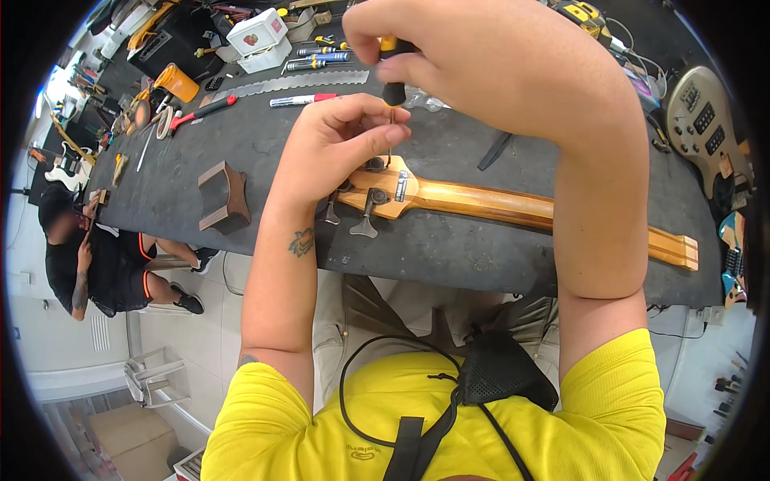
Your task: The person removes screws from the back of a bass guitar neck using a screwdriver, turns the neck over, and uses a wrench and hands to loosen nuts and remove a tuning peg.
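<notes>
Right hand clenched around a small screwdriver with a yellow and black handle, blade pointing straight down at the headstock. Left hand pinching the thin shaft between thumb and fingertips, steadying the tip just above the wood, heel of the hand resting over the tuners. Beneath both, a detached wooden guitar neck, lying flat across the near part of a dark workbench, headstock to the left, heel end reaching toward the bench's right side. Probably stiff and fairly light, glossy finish likely slick and easy to scratch; tuner posts and keys protruding, so best gripped along the bare shaft of the neck rather than by the hardware. Screwdriver small, light, prone to slipping out of a screw slot. Front bench edge close under the tuners, keys nearly overhanging it. Open bench surface left of the headstock up to a brown wooden block; farther back, a red-handled tool, a marker, a long toothed strip and a white box. Bass guitar body at far right; a seated person beyond the left end.
</notes>
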Motion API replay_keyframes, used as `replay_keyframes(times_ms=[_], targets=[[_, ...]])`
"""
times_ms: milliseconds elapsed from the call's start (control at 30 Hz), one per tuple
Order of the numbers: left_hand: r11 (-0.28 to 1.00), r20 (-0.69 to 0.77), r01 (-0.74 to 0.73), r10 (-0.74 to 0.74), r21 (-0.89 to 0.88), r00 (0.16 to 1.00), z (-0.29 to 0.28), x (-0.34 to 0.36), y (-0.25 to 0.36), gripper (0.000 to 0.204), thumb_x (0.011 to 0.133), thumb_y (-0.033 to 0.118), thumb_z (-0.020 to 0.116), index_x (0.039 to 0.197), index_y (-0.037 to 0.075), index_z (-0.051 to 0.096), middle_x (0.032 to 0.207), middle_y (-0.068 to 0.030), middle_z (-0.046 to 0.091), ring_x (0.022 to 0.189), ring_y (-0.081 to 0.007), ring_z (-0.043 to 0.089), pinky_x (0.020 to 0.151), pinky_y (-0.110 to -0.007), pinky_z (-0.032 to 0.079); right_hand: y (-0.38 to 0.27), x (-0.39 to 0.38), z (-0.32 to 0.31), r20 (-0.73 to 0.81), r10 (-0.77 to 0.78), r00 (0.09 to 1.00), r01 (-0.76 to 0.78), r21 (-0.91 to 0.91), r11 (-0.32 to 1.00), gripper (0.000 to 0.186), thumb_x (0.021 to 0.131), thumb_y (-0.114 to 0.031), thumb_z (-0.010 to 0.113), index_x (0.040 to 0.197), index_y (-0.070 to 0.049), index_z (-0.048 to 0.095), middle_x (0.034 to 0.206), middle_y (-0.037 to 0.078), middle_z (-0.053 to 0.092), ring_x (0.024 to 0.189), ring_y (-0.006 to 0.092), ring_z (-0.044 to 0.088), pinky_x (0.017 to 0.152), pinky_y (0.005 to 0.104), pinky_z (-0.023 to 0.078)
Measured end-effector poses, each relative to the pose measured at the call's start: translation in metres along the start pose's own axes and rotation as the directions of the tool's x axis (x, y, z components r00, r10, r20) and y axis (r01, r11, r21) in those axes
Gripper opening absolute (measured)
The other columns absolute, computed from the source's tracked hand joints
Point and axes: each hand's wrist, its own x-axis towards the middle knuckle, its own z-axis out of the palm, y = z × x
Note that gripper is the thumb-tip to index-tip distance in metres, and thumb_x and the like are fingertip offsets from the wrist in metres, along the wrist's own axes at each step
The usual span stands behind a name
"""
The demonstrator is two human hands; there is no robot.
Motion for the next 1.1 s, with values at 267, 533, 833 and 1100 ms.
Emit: replay_keyframes(times_ms=[267,533,833,1100], targets=[[0.995,-0.132,-0.08,0.072,-0.054,0.989,-0.02,-0.005,-0.004,0.011,0.093,0.0,0.079,0.102,-0.002,0.073,0.095,-0.0074,0.076,0.086,-0.014,0.074,0.081,-0.027,0.059,0.004,0.008,0.063,-0.488,0.3,0.82,-0.305,0.071,0.95,0.021,0.091,-0.02,0.071,0.093,0.001,0.069,0.08,0.019,0.069,0.077,0.0337,0.069,0.072,0.0431,0.055],[0.92,-0.239,-0.214,0.138,-0.328,0.961,-0.026,0.005,-0.014,0.012,0.096,0.001,0.076,0.107,0.0,0.071,0.097,-0.0083,0.075,0.092,-0.0169,0.075,0.08,-0.029,0.06,-0.003,0.005,0.151,-0.065,0.517,0.853,-0.471,0.327,0.819,0.036,0.088,-0.026,0.08,0.108,0.002,0.069,0.103,0.019,0.074,0.103,0.0367,0.071,0.087,0.0451,0.056],[0.825,-0.457,-0.404,0.204,-0.395,0.866,-0.027,0.0,-0.017,0.01,0.101,0.004,0.071,0.111,0.002,0.069,0.102,-0.0103,0.075,0.09,-0.0178,0.073,0.08,-0.03,0.059,0.001,0.02,0.135,-0.286,0.539,0.793,-0.458,0.305,0.835,0.019,0.092,-0.021,0.078,0.092,-0.002,0.075,0.086,0.017,0.076,0.081,0.0367,0.074,0.075,0.0438,0.058],[0.967,-0.365,-0.224,0.167,-0.12,0.916,-0.039,-0.014,-0.007,0.014,0.105,0.01,0.068,0.116,0.001,0.068,0.096,-0.0054,0.072,0.084,-0.0118,0.068,0.078,-0.027,0.055,0.058,0.049,0.073,-0.47,0.415,0.779,-0.542,-0.172,0.823,0.023,0.095,-0.026,0.072,0.096,-0.004,0.079,0.092,0.018,0.077,0.087,0.0381,0.074,0.08,0.0448,0.059]])
